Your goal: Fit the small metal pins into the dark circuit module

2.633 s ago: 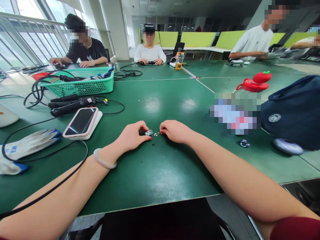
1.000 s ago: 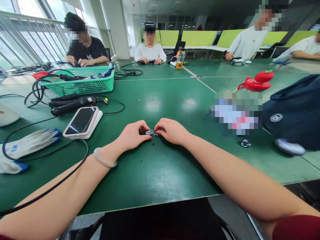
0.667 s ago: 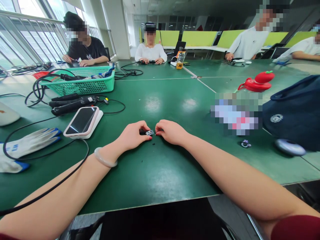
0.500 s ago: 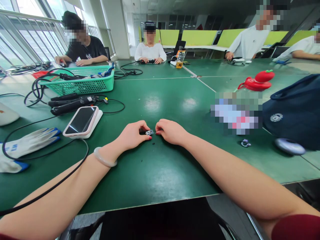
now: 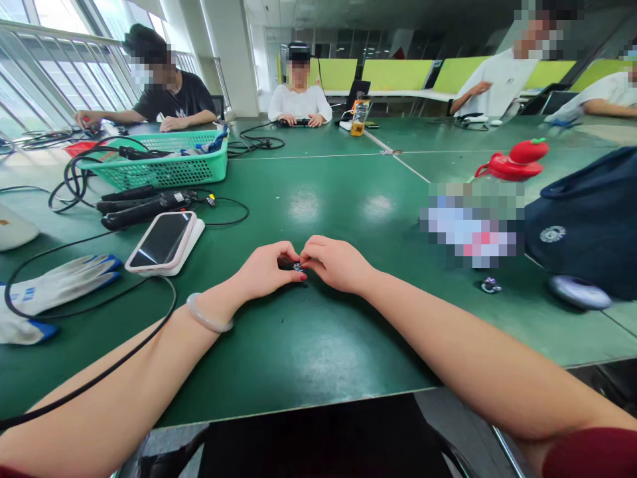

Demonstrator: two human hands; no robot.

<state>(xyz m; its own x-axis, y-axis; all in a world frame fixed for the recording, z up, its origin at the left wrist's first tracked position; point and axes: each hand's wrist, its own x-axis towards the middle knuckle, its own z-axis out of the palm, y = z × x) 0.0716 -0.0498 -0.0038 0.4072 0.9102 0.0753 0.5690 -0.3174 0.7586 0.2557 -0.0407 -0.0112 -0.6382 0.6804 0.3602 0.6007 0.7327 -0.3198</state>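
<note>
Between the thumb and fingers of my left hand (image 5: 269, 269) is a small shiny silver-and-dark part (image 5: 298, 267), mostly covered by fingertips; its exact kind does not show. My right hand (image 5: 338, 263) is closed in a pinch right against that part, and the fingers of both hands meet there. Whatever my right fingertips hold is too small to make out. Just below the hands, tiny dark bits (image 5: 283, 321) lie on the green table (image 5: 318, 352).
To the left are a phone (image 5: 162, 242), grey-and-blue gloves (image 5: 60, 285), black cables and a green basket (image 5: 169, 166). A small shiny object (image 5: 490, 285), a red-lidded bottle (image 5: 512, 162) and a dark blue bag (image 5: 587, 219) stand right. Several people sit or stand around the table.
My right hand has moved left, closing the small gap, and its fingertips now touch the shiny part. My left hand has stayed nearly still. People across the table have shifted their arms.
</note>
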